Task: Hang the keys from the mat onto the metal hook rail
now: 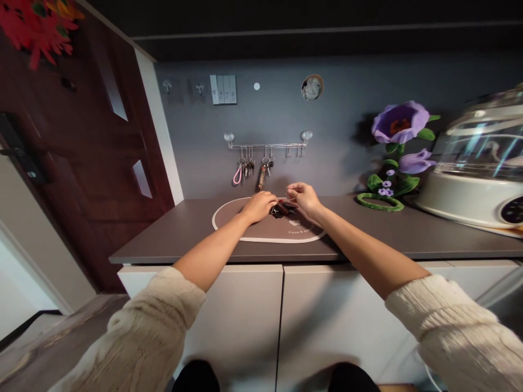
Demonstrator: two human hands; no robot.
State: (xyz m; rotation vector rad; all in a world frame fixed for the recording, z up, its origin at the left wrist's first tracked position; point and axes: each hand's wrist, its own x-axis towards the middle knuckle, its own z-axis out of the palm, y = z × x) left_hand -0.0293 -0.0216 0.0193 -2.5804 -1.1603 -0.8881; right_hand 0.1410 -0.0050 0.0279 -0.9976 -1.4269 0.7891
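Both my hands reach over a brown oval mat (245, 231) on the grey countertop (183, 234). My left hand (258, 207) is curled, its fingers closed on a small dark bunch that looks like keys (281, 209). My right hand (302, 197) pinches the other end of the same bunch from the right. The bunch lies low over the mat's far part. Just behind, a chrome hook rail (266, 145) on the wall carries two hanging key bunches (245, 169).
A dark wooden door (93, 152) stands at the left. Purple artificial flowers (398, 147) and a white appliance with a clear lid (478, 169) sit on the counter's right. White cabinet doors (281, 321) lie below the counter edge. Wall switches (223, 89) are above the rail.
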